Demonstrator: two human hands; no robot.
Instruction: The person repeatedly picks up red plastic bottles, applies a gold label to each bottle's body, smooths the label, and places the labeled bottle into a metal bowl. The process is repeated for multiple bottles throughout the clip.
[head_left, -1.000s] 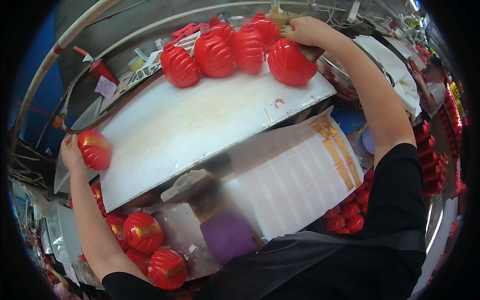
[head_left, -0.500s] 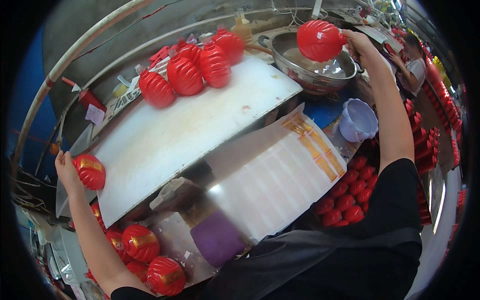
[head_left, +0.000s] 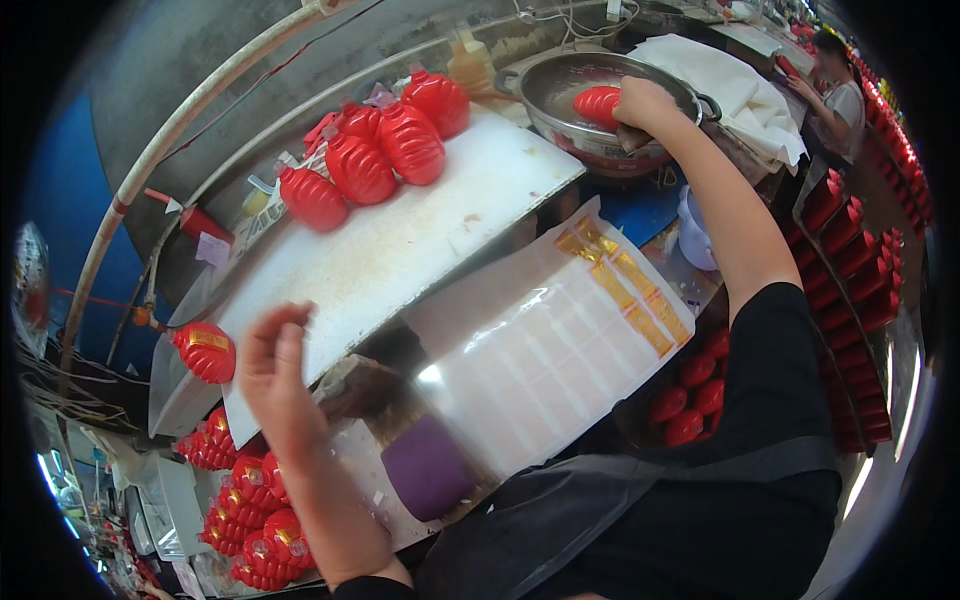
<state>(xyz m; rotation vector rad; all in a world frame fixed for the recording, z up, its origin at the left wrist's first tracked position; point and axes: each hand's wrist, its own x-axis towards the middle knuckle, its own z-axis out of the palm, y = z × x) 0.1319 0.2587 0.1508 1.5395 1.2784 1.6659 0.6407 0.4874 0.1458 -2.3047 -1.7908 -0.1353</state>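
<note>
My right hand (head_left: 645,108) is closed around a red ribbed plastic bottle (head_left: 597,104), tilted down inside a wide metal basin (head_left: 668,78). What is in the basin is hard to make out. My left hand (head_left: 277,365), smeared by motion, is over the left end of the white board (head_left: 430,225), its fingers half curled and apart, holding nothing. Beside it, at the board's left edge, is a red bottle with a gold label (head_left: 205,352). Several red bottles without visible labels (head_left: 360,168) stand along the board's far side.
A pale backing sheet (head_left: 520,360) with gold labels (head_left: 622,290) lies in front of the board. Near it are a purple item (head_left: 428,468) and a lilac bucket (head_left: 697,230). Labelled bottles (head_left: 262,510) are heaped lower left; red bottles (head_left: 690,400) lie at right. Another person (head_left: 838,105) is far right.
My left hand has let go of the labelled bottle at the board's left edge and moved right. My right hand has lowered its red bottle from above the basin into it.
</note>
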